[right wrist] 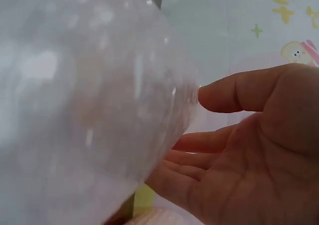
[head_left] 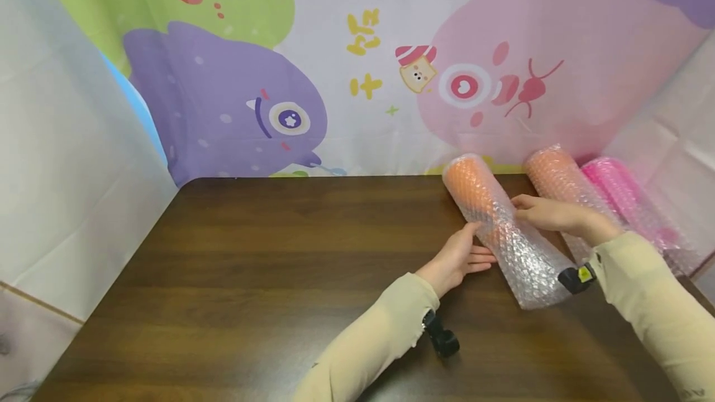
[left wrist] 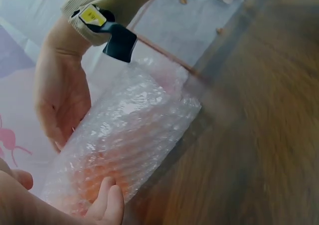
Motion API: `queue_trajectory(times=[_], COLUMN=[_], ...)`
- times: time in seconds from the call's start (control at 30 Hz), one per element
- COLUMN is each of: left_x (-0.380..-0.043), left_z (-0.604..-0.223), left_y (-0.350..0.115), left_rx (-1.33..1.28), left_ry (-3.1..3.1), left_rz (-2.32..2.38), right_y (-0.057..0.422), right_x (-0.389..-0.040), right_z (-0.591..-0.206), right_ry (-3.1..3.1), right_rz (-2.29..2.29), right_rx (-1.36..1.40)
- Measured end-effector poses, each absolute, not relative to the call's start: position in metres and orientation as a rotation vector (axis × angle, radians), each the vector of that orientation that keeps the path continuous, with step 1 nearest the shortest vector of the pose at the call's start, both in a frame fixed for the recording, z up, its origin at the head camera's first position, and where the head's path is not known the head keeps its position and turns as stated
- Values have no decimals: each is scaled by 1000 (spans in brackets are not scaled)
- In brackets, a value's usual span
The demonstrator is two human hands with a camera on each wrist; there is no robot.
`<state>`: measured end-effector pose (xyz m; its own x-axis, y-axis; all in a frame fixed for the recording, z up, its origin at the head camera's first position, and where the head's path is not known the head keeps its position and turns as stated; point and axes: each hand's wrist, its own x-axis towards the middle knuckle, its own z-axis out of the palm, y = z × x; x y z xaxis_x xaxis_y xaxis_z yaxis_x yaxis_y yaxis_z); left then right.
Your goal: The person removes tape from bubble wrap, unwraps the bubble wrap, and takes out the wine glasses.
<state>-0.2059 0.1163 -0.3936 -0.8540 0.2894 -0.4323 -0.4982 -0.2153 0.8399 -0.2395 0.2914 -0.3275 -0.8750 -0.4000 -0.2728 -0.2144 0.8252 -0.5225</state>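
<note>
An orange roll-shaped object wrapped in clear bubble wrap (head_left: 472, 188) lies slanted at the right of the table, with its loose wrap end towards me. My left hand (head_left: 455, 259) touches its left edge, thumb up and fingers straight along the side. Across from it, my right hand (head_left: 550, 213) is at the right edge. In the right wrist view, the right hand's thumb (right wrist: 222, 96) touches the side of the bubble-wrapped roll (right wrist: 89, 95), with the other fingers behind its edge. Seen from the left wrist, the left hand's fingertips (left wrist: 109, 200) overlap the wrap.
Another orange bubble-wrapped roll (head_left: 558, 172) and a pink one (head_left: 620, 185) lie at the far right, beside the white side wall (head_left: 676, 135). A printed cartoon curtain (head_left: 368, 129) hangs behind the brown wooden table (head_left: 268, 278). Black wrist cameras (head_left: 441, 337) are strapped to both sleeves.
</note>
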Motion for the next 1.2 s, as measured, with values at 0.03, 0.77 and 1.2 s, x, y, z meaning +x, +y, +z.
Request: queue_trajectory(times=[0.03, 0.77, 1.2], left_x=[-207, -231, -240], left_z=[-393, -399, -394], left_y=[114, 52, 36], left_rx=[-247, -87, -84], left_ry=[1583, 1892, 1976], left_rz=[2093, 1933, 1867], right_y=[290, 249, 229], right_x=[-239, -239, -248], right_z=[-328, -360, -379], right_ry=[2618, 2350, 2223], right_rz=[-701, -1336, -1692], right_rx=[-460, -171, 42])
